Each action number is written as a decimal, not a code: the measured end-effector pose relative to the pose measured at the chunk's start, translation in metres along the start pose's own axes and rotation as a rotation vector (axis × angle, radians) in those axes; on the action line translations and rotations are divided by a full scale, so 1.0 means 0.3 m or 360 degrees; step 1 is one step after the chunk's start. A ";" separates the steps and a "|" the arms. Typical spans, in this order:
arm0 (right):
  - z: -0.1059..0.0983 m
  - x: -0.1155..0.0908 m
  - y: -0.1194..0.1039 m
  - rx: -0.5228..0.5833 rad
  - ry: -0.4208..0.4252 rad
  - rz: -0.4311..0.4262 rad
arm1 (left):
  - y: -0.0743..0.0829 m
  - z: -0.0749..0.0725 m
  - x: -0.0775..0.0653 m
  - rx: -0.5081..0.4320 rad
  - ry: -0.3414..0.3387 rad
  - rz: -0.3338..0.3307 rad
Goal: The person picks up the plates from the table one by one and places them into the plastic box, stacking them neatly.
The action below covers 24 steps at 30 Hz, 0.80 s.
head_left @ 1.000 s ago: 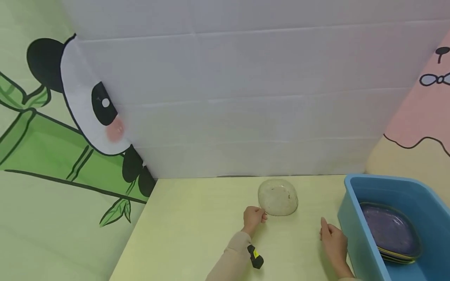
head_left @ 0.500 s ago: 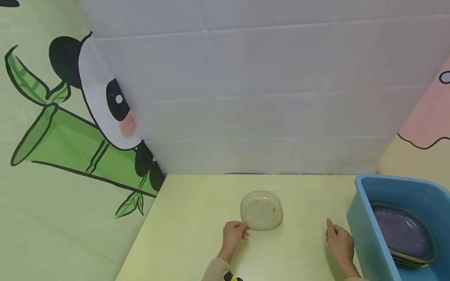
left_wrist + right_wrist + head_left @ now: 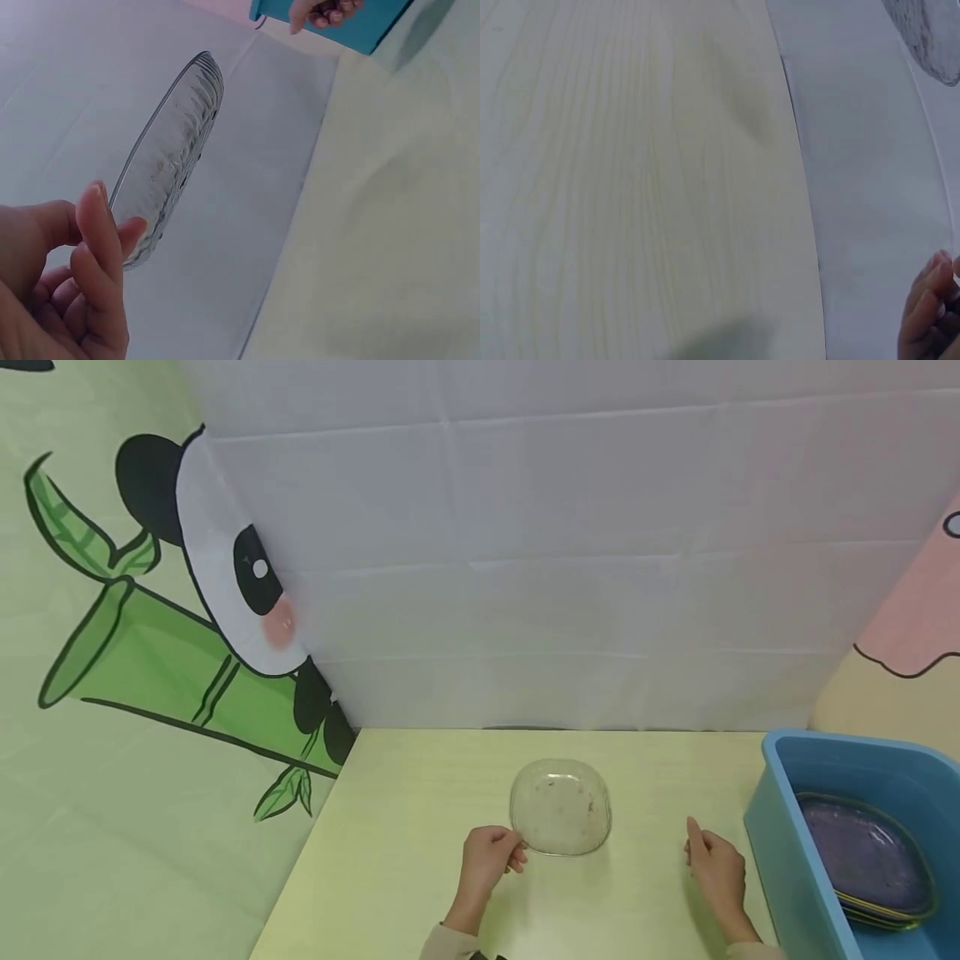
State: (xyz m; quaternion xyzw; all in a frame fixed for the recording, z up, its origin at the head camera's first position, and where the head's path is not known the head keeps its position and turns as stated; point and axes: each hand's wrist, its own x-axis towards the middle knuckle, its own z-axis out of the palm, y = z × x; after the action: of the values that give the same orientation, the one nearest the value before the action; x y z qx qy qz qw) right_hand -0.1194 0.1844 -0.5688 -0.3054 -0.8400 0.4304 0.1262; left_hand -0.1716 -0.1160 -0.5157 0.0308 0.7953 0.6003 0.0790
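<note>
A clear glass plate [image 3: 561,810] with a rounded square outline is held above the table, pinched at its near left edge by my left hand [image 3: 489,860]. The left wrist view shows the plate [image 3: 169,161] tilted side-on, its ribbed outer side visible and the thumb and fingers of the left hand [image 3: 82,277] at its lower end. My right hand [image 3: 716,872] hovers between the plate and a blue tub [image 3: 806,860], fingers loosely curled and thumb up, holding nothing visible. Only part of the right hand [image 3: 934,311] shows in the right wrist view.
Inside the tub, at the right of the pale wood-look table [image 3: 405,810], lies a stack of purple and yellow-edged plates [image 3: 866,860]. A white sheet [image 3: 555,568] rises along the table's back edge. A printed panda cloth [image 3: 150,635] hangs at the left.
The left hand has brought the glass plate to the left and nearer to me. My right hand has barely moved. The head view has shifted slightly.
</note>
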 end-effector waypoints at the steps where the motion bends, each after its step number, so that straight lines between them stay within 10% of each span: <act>1: -0.001 0.000 -0.002 -0.0001 0.0002 -0.0008 | 0.015 0.000 -0.001 0.0001 0.0005 0.0014; 14: -0.010 0.010 -0.036 0.0067 -0.0048 -0.0109 | 0.070 0.035 -0.004 -0.0051 -0.0023 0.0024; 24: 0.029 0.005 -0.122 0.0278 -0.0389 -0.0305 | 0.061 0.079 0.001 -0.0073 -0.0016 0.0008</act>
State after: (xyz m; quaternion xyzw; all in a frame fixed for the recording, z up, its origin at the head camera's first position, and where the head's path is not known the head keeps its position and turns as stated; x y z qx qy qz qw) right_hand -0.1395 0.1635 -0.5446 -0.1571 -0.8337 0.5218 0.0895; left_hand -0.1690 -0.0884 -0.5045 0.0339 0.7808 0.6185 0.0821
